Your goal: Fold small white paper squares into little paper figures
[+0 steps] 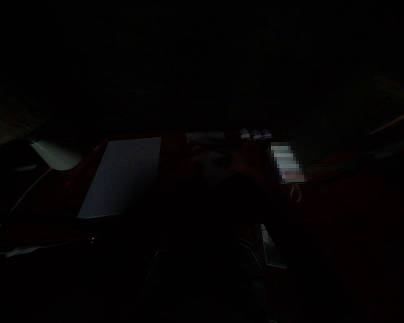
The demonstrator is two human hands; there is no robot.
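The view is very dark, and both of my hands are only faint brownish shapes. My left hand (197, 154) seems to be at the left side of a dim grey, paper-like piece (215, 168). My right hand (247, 166) shows faintly at the right of that piece. Shadow hides the fingers, so their grip on it cannot be made out. Just beyond the hands lies a flat pale strip (205, 137). Several small pointed white pieces, like folded paper (245, 133), stand in a row at the back right.
A large white sheet or board (124, 175) lies on the left. Farther left are a pale rounded object (59, 154) and a thin cord (30, 190). To the right is a blurred-out white rectangle (287, 162) with a loop (295, 194). A framed pale item (272, 249) shows lower down.
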